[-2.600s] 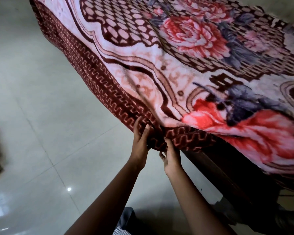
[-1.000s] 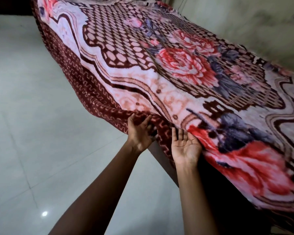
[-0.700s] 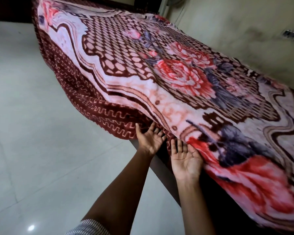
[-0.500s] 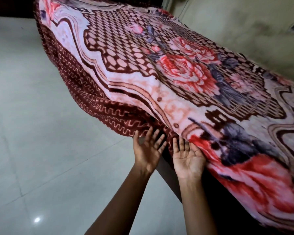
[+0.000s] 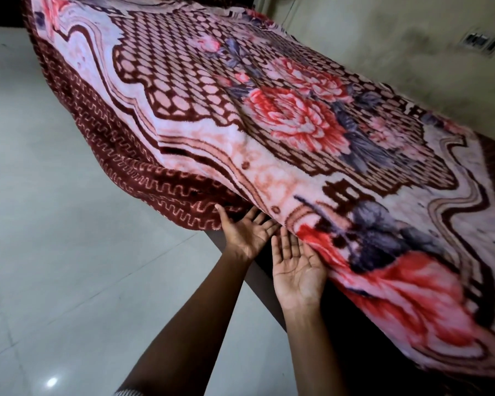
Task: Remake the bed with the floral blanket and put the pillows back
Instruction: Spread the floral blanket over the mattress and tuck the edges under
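The blanket [image 5: 269, 124] lies spread over the bed [image 5: 262, 281], its rose pattern facing up and its maroon border hanging over the near side above the tiled floor [image 5: 69, 252]. Both hands reach in at that near edge, just beside each other and palms up. The left hand [image 5: 246, 232] has its fingers straight and pushed under the hanging border, so the fingertips are hidden; its grip is open and holds nothing. The right hand [image 5: 297, 267] is also flat, fingers together and straight, their tips touching the blanket's lower edge where a red flower is printed; its grip looks open too, though the thumb side is partly lost against the cloth. The border bunches in soft folds to the left of the hands. Beyond the bed's far side stands a pale wall [image 5: 383, 52] with a switch plate [image 5: 480, 42].
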The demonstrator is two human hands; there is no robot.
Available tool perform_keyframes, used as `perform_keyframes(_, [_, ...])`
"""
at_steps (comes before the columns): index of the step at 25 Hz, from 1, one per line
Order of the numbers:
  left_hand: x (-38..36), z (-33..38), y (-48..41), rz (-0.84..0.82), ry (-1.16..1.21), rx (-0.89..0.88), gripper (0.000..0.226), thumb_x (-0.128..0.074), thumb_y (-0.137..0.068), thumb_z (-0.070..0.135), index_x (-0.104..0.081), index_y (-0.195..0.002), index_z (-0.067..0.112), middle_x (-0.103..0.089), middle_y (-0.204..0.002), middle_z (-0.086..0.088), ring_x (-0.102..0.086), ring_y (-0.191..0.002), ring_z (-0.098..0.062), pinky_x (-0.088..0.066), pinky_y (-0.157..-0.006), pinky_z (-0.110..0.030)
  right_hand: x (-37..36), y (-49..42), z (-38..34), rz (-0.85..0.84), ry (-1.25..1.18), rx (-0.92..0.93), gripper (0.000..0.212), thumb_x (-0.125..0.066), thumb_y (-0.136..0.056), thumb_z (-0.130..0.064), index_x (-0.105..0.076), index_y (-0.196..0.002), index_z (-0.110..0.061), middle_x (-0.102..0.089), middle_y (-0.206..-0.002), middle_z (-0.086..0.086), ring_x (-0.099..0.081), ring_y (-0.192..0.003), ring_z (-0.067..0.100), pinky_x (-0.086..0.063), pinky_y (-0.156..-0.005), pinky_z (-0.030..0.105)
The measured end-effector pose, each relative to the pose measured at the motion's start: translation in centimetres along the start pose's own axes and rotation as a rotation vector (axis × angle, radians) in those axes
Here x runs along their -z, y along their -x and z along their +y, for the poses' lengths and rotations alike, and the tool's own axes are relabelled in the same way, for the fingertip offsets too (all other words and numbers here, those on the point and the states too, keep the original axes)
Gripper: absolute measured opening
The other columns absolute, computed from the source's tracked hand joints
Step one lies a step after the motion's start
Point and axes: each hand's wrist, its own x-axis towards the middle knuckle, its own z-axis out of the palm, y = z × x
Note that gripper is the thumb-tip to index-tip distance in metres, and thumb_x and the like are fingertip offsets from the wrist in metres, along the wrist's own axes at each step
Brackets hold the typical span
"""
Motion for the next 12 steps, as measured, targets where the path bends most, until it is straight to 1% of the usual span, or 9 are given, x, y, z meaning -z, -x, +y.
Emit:
perform_keyframes(1, [0.0, 0.3, 0.6, 0.037, -0.085, 0.024, 0.094, -0.026, -0.081, 0.076, -0.034, -0.141, 0.004, -0.047, -0.136, -0.020, -0.060, -0.101, -0.037, -0.050, -0.086, -0.047, 0.2, 0.3, 0.1, 0.011, -0.009, -0.001, 0.069, -0.093, -0.017, -0.019, -0.077, -0.083, -0.005, -0.070, -0.106, 0.011, -0.069, -0.097, 0.020, -0.054, -0.087, 0.040])
perform_keyframes(2, [-0.1, 0.8, 0.9, 0.063, -0.164, 0.030, 0.082, -0.028, -0.088, 0.067, -0.034, -0.142, 0.005, -0.048, -0.136, -0.019, -0.060, -0.101, -0.034, -0.048, -0.087, -0.044, 0.5, 1.0, 0.2, 0.032, -0.007, -0.008, 0.068, -0.092, -0.028, -0.018, -0.075, -0.093, -0.005, -0.069, -0.108, 0.011, -0.070, -0.094, 0.018, -0.055, -0.083, 0.039])
perform_keyframes(3, [-0.2, 1.3, 1.5, 0.093, -0.289, 0.012, 0.072, -0.029, -0.093, 0.058, -0.036, -0.141, 0.004, -0.050, -0.133, -0.017, -0.059, -0.102, -0.030, -0.046, -0.090, -0.040, 0.7, 1.9, 0.4, 0.087, 0.013, -0.005, 0.061, -0.086, -0.048, -0.017, -0.070, -0.105, -0.005, -0.068, -0.111, 0.010, -0.070, -0.090, 0.016, -0.055, -0.080, 0.036])
perform_keyframes(4, [-0.2, 1.7, 2.0, 0.114, -0.347, -0.005, 0.067, -0.030, -0.095, 0.054, -0.039, -0.138, 0.003, -0.052, -0.131, -0.016, -0.058, -0.104, -0.027, -0.044, -0.095, -0.038, 1.2, 2.8, 0.7, 0.178, 0.044, 0.019, 0.047, -0.071, -0.070, -0.015, -0.063, -0.116, -0.007, -0.065, -0.114, 0.009, -0.071, -0.086, 0.013, -0.055, -0.078, 0.032])
perform_keyframes(5, [-0.4, 2.0, 2.5, 0.093, -0.353, -0.001, 0.066, -0.030, -0.095, 0.054, -0.042, -0.135, 0.003, -0.053, -0.129, -0.015, -0.057, -0.109, -0.026, -0.042, -0.099, -0.038, 1.8, 3.9, 1.1, 0.265, 0.069, 0.049, 0.035, -0.052, -0.086, -0.013, -0.057, -0.122, -0.010, -0.061, -0.116, 0.009, -0.071, -0.085, 0.012, -0.055, -0.077, 0.029])
perform_keyframes(6, [-0.4, 2.3, 2.6, 0.089, -0.345, -0.009, 0.068, -0.029, -0.093, 0.057, -0.043, -0.133, 0.003, -0.053, -0.129, -0.015, -0.054, -0.114, -0.027, -0.039, -0.103, -0.038, 2.5, 4.8, 1.6, 0.313, 0.078, 0.068, 0.033, -0.040, -0.094, -0.011, -0.053, -0.124, -0.015, -0.059, -0.118, 0.007, -0.069, -0.088, 0.013, -0.054, -0.077, 0.028])
perform_keyframes(7, [-0.5, 2.4, 3.1, 0.093, -0.318, -0.009, 0.074, -0.028, -0.091, 0.061, -0.043, -0.133, 0.002, -0.053, -0.129, -0.017, -0.052, -0.118, -0.028, -0.036, -0.106, -0.039, 3.0, 5.4, 2.0, 0.329, 0.069, 0.081, 0.033, -0.034, -0.098, -0.011, -0.052, -0.124, -0.019, -0.057, -0.119, 0.006, -0.065, -0.095, 0.014, -0.054, -0.077, 0.029])
perform_keyframes(9, [-0.2, 2.8, 3.1, 0.076, -0.229, 0.024, 0.087, -0.024, -0.087, 0.069, -0.039, -0.136, -0.001, -0.054, -0.126, -0.020, -0.051, -0.119, -0.031, -0.033, -0.109, -0.039, 3.3, 5.4, 2.3, 0.293, 0.042, 0.094, 0.034, -0.031, -0.100, -0.013, -0.048, -0.127, -0.025, -0.054, -0.120, 0.000, -0.057, -0.106, 0.013, -0.052, -0.081, 0.033])
perform_keyframes(12, [-0.1, 2.8, 3.0, 0.063, -0.120, 0.013, 0.098, -0.022, -0.083, 0.076, -0.035, -0.139, -0.003, -0.048, -0.133, -0.024, -0.045, -0.126, -0.035, -0.031, -0.109, -0.041, 2.6, 3.9, 2.1, 0.241, 0.049, 0.088, 0.030, -0.027, -0.101, -0.020, -0.042, -0.127, -0.025, -0.051, -0.118, -0.007, -0.053, -0.106, 0.008, -0.049, -0.088, 0.036])
